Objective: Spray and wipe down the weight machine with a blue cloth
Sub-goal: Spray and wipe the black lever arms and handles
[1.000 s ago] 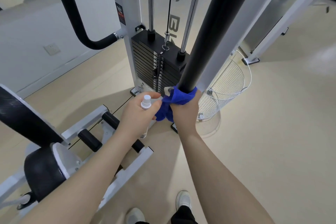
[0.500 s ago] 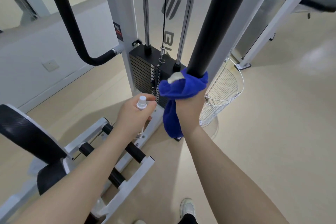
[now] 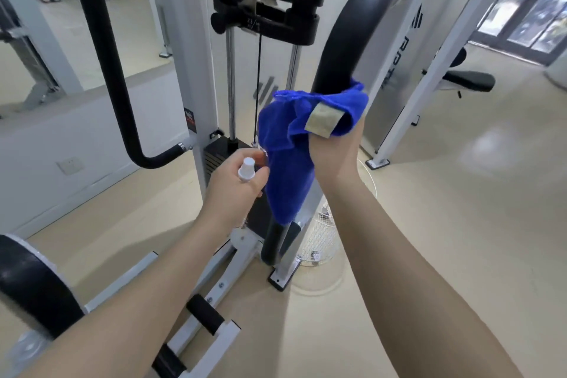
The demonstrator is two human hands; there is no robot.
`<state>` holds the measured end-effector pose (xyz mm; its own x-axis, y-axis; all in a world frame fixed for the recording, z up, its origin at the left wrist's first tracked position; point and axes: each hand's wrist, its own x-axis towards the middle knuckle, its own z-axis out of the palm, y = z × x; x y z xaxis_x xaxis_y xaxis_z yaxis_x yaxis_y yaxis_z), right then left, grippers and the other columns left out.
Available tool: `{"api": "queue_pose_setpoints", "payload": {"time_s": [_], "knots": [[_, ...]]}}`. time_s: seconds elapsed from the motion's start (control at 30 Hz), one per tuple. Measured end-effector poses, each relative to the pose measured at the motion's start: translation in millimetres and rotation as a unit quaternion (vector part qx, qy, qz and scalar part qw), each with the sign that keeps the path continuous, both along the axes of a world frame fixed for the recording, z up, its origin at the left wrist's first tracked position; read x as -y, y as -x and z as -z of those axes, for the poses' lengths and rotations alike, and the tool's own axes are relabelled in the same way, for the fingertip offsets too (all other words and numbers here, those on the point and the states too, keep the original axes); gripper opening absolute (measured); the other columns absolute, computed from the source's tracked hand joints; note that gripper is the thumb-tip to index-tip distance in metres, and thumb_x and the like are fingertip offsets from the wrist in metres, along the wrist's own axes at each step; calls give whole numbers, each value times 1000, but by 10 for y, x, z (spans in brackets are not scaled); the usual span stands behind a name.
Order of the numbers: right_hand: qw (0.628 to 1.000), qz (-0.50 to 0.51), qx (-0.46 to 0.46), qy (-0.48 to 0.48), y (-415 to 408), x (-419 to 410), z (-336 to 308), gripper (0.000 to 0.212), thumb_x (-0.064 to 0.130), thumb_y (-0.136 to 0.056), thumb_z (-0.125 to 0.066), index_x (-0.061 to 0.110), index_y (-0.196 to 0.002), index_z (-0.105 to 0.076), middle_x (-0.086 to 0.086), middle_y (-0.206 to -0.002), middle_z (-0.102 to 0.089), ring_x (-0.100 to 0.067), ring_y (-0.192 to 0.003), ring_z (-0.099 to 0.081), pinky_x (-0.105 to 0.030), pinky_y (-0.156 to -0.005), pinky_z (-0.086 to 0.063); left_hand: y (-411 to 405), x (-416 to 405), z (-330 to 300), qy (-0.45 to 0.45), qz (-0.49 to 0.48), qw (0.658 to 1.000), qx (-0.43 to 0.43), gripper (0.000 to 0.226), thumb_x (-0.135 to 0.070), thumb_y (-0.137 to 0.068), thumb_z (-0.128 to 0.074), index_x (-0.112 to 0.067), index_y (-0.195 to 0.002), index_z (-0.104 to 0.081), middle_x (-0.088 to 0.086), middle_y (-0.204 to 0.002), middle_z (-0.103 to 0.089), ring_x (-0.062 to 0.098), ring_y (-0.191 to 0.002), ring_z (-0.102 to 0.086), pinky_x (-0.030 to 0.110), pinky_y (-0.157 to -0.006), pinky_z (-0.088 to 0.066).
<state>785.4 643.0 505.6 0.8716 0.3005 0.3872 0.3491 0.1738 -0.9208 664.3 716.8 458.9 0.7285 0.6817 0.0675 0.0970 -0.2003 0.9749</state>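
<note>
Right hand (image 3: 333,152): fingers clenched around the blue cloth (image 3: 294,138), pressing it against the black padded bar (image 3: 343,40) of the weight machine (image 3: 196,70), just below the bar's upper bend. Cloth wraps the bar; a beige tag (image 3: 323,119) faces the camera and a long fold hangs down over the bar's lower stretch.

Left hand (image 3: 236,184): fingers closed on a small spray bottle (image 3: 246,169), white nozzle up, held just beside the hanging fold of cloth; bottle body hidden in the palm.

Behind the hands: weight stack (image 3: 214,156) with guide rods and cable, white frame upright. Wire basket (image 3: 319,239) on the floor (image 3: 429,224) by the frame's foot, right of the bar's lower end. Second black curved bar (image 3: 107,70) at left
</note>
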Motion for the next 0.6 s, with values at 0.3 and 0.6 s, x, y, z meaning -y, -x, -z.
{"api": "queue_pose_setpoints", "payload": {"time_s": [0.3, 0.6], "knots": [[880, -82, -290, 367, 62, 146, 167, 26, 20, -93, -56, 14, -77, -36, -1, -69, -33, -11, -57, -33, -18, -47, -28, -168, 32, -352, -28, 12, 998, 49, 25, -13, -90, -56, -25, -112, -58, -6, -104, -63, 9, -74, -57, 13, -57, -45], [923, -100, -290, 233, -136, 81, -621, 30, 19, -99, -44, 16, -70, -36, 1, -72, -36, -13, -69, -41, -18, -70, -37, -439, 95, -723, -11, 34, 997, 68, 14, -10, -91, -54, -14, -104, -57, 2, -80, -61, 14, -69, -58, 16, -54, -48]]}}
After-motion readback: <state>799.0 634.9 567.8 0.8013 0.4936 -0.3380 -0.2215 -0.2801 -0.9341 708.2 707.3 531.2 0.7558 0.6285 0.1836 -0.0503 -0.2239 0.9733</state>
